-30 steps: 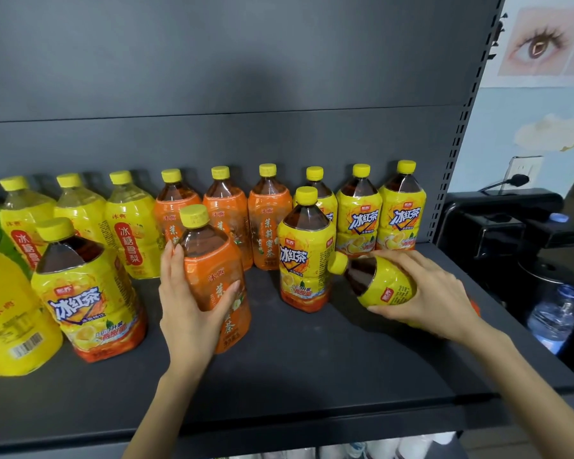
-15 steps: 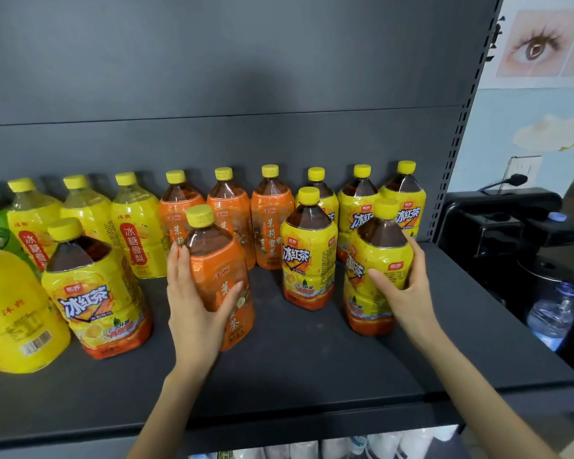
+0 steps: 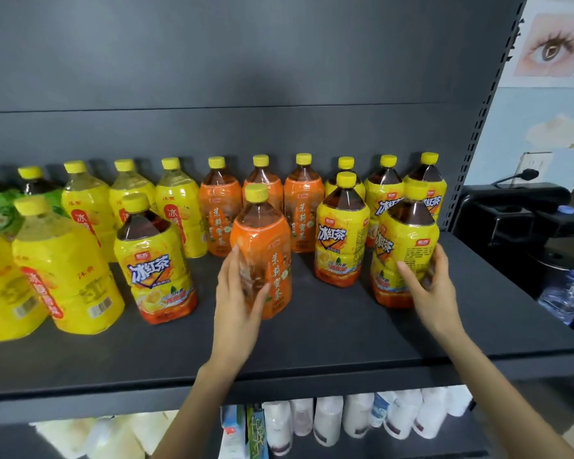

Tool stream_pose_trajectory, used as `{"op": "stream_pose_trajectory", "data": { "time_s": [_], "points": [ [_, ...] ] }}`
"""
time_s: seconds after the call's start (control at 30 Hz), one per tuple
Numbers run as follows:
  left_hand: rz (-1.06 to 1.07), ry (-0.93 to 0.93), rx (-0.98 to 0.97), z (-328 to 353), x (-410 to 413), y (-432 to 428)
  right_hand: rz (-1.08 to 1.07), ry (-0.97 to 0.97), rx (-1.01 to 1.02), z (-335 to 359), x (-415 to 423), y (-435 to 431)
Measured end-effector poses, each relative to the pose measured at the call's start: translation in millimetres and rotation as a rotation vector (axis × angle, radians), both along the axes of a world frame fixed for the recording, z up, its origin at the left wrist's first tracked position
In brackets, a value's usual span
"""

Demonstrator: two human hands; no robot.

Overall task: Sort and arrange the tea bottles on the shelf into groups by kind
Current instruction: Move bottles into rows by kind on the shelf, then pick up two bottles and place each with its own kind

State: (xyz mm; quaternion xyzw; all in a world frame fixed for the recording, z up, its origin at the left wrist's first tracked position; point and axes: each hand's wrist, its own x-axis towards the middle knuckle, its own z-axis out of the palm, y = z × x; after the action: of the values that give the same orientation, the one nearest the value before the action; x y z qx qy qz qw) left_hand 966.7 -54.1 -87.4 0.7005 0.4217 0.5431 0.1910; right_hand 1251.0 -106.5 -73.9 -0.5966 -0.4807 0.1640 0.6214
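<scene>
Dark grey shelf (image 3: 328, 342); orange-labelled bottle (image 3: 265, 246) with a yellow cap (image 3: 256, 193); yellow-labelled bottle (image 3: 408, 250) holding dark brown tea (image 3: 411, 212); green-labelled bottle (image 3: 0, 210) at its left edge.

Eye poster (image 3: 550, 48), wall socket (image 3: 535, 164), water bottle (image 3: 560, 293) — white containers (image 3: 328, 422) below

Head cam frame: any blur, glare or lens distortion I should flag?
Head view: motion smear on the left hand and the orange bottle it grips; right hand on the yellow bottle less smeared. Head view: wide-angle bend in the shelf upright, left-edge bottles stretched. Head view: soft glare on the wraps, lower-shelf goods blurred.
</scene>
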Motion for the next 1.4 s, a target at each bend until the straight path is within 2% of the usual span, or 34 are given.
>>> {"op": "stream_pose_trajectory", "data": {
  "time_s": [0.1, 0.17, 0.23, 0.33, 0.43, 0.57, 0.73, 1.0, 1.2, 1.4],
  "points": [
    [-0.013, 0.105, -0.063, 1.7, -12.2, -4.9, 0.055, -0.073, -0.071, -9.4, -1.1, -11.4],
    [0.036, 0.268, -0.125, 0.3, -26.2, -12.7, 0.102, -0.168, -0.165, -14.9, -1.2, -22.4],
    [0.172, 0.442, -0.129, 1.7, -42.2, -27.2, 0.078, -0.304, -0.293, -18.5, -3.8, -32.6],
    [0.364, 0.554, -0.069, 7.2, -68.0, -57.7, -0.069, -0.590, -0.451, -14.5, -19.8, -51.6],
    [0.519, 0.611, 0.004, 11.0, -100.0, -94.9, -0.093, -0.803, -0.302, -5.8, -44.0, -72.6],
    [0.673, 0.614, -0.142, 24.7, -143.6, -151.2, -0.035, -0.929, -0.115, -9.8, -69.0, -90.8],
    [0.766, 0.667, -0.281, 30.2, -203.9, -212.6, 0.059, -0.911, -0.060, -7.0, -104.2, -112.8],
    [0.891, 0.642, -0.395, 23.7, -298.3, -260.8, 0.225, -0.943, -0.263, -13.2, -179.8, -128.6],
    [0.858, 0.649, -0.395, 23.0, -375.0, -268.7, 0.259, -0.879, -0.218, -25.7, -278.7, -135.6],
    [0.803, 0.688, -0.433, 17.6, -457.7, -271.0, 0.249, -0.898, -0.155, -32.9, -376.6, -141.4]
  ]
}}
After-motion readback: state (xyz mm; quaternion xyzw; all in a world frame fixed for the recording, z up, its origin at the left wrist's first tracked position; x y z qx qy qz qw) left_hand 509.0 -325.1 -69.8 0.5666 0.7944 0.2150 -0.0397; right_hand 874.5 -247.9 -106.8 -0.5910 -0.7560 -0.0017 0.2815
